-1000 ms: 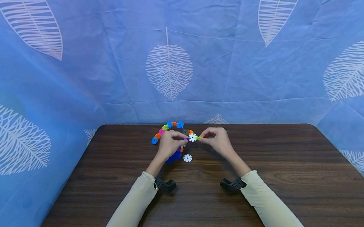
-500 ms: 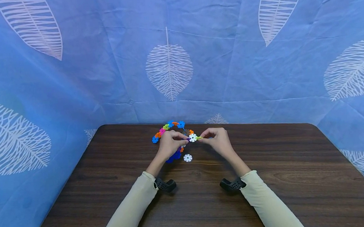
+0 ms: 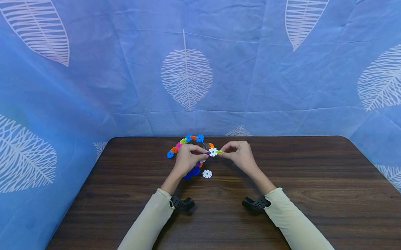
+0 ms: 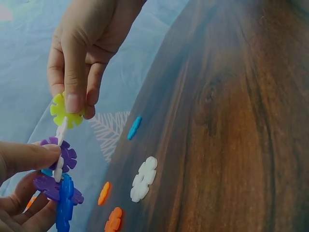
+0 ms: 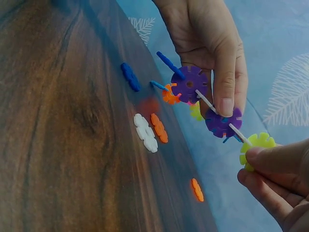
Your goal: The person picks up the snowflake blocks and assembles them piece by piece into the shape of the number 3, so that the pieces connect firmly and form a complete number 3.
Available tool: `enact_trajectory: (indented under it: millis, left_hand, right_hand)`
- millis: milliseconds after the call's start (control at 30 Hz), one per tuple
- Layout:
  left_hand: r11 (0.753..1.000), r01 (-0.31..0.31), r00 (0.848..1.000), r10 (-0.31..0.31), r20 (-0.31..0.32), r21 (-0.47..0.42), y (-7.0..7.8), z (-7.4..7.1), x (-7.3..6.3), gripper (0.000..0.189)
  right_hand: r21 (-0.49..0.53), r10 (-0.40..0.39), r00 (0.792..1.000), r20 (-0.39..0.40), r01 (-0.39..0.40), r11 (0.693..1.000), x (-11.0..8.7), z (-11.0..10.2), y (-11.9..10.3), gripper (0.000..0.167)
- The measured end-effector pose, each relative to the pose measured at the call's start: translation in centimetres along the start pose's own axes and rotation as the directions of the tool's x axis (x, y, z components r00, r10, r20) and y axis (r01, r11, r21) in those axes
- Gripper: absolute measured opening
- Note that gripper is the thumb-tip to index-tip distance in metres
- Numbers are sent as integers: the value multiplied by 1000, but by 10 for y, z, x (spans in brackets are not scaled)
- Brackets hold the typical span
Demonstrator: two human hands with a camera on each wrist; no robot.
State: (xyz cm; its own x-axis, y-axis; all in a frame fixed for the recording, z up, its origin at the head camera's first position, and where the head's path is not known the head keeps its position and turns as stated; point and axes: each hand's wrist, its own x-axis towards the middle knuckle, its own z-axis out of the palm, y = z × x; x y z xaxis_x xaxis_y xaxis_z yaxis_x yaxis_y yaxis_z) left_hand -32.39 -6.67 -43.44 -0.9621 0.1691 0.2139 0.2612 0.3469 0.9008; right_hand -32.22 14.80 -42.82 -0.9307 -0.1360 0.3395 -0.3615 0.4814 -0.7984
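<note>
My left hand (image 3: 188, 158) pinches a purple snowflake disc (image 5: 223, 123) between thumb and fingers. The right hand (image 3: 239, 154) pinches a yellow-green snowflake disc (image 4: 63, 110) by its edge. Between the hands a white snowflake disc (image 3: 213, 152) links these two, slotted edge-on into both. On the left hand's side the chain runs on through another white disc (image 4: 59, 169) to a second purple disc (image 5: 187, 84), which has a blue disc (image 5: 170, 65) slotted into it. The chain is held above the table, and the left fingers hide part of it.
A loose white disc (image 3: 207, 174) lies on the dark wooden table (image 3: 223, 233), nearer than the hands. Behind the left hand stretches a curved row of joined discs (image 3: 178, 145) in blue, orange, pink and green. Loose orange discs (image 5: 159, 128) lie there too. A blue leaf-print cloth (image 3: 238, 71) hangs behind.
</note>
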Motion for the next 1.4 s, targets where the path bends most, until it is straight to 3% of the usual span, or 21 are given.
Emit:
enact_trajectory:
  millis: [367, 700, 867, 1033, 1233, 1400]
  left_hand:
    - [1000, 17, 999, -17, 39, 8, 2, -3, -1, 6]
    - [986, 51, 985, -76, 153, 159, 9, -23, -1, 9]
    - [987, 29, 991, -49, 125, 160, 16, -37, 1, 9]
    - [987, -16, 993, -3, 119, 160, 22, -39, 2, 13]
    - [992, -63, 979, 39, 201, 112, 24, -36, 2, 13]
    - [993, -46, 961, 14, 275, 109, 24, -37, 2, 16]
  right_hand:
    - [6, -11, 1000, 26, 11, 1000, 0, 1, 1, 6]
    - [21, -25, 997, 75, 23, 1000, 0, 1, 1, 6]
    - [66, -60, 989, 137, 51, 997, 0, 2, 0, 8]
    - [99, -79, 976, 203, 60, 993, 0, 1, -7, 6]
    - [122, -108, 959, 260, 78, 989, 3, -1, -13, 5]
    - [142, -132, 946, 295, 94, 985, 6, -1, -9, 4]
